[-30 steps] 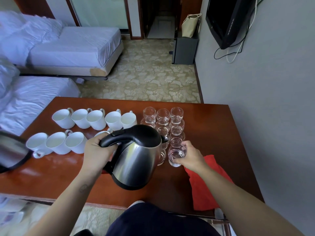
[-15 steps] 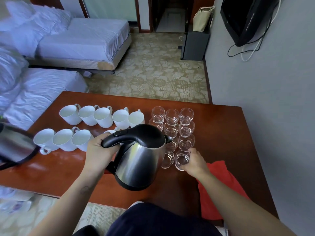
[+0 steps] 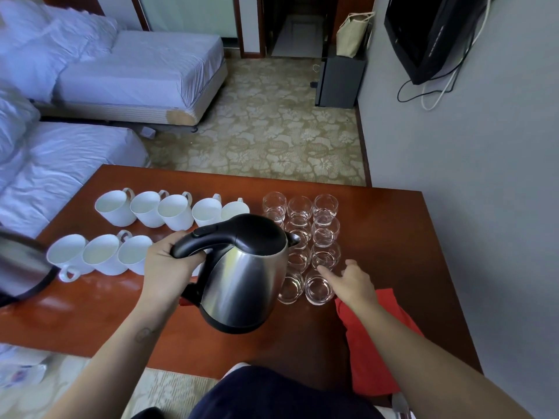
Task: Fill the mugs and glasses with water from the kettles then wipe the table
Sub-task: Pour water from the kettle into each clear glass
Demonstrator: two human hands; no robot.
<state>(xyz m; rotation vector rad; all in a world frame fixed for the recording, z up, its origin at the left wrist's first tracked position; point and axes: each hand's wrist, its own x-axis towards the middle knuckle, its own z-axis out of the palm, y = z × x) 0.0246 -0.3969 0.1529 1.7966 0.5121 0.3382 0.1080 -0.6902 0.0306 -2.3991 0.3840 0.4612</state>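
Note:
My left hand (image 3: 169, 267) grips the black handle of a steel kettle (image 3: 245, 279), held upright above the brown table (image 3: 393, 237) with its spout toward the glasses. Several clear glasses (image 3: 325, 234) stand in rows right of the kettle; the nearest one (image 3: 319, 290) sits just beside my right hand (image 3: 351, 282). That hand hovers with fingers extended and holds nothing. Several white mugs (image 3: 175, 211) stand in two rows at the left. A second kettle (image 3: 21, 267) shows at the left edge. A red cloth (image 3: 372, 343) lies under my right forearm.
Two beds with white sheets (image 3: 136, 65) stand beyond the table at the left. A grey wall (image 3: 469, 176) runs along the table's right side, with a black TV (image 3: 429, 31) mounted on it. Patterned carpet (image 3: 266, 125) lies past the far edge.
My right hand set the held glass down in the front row and let go, fingers now extended. The kettle stays in my left hand, roughly level.

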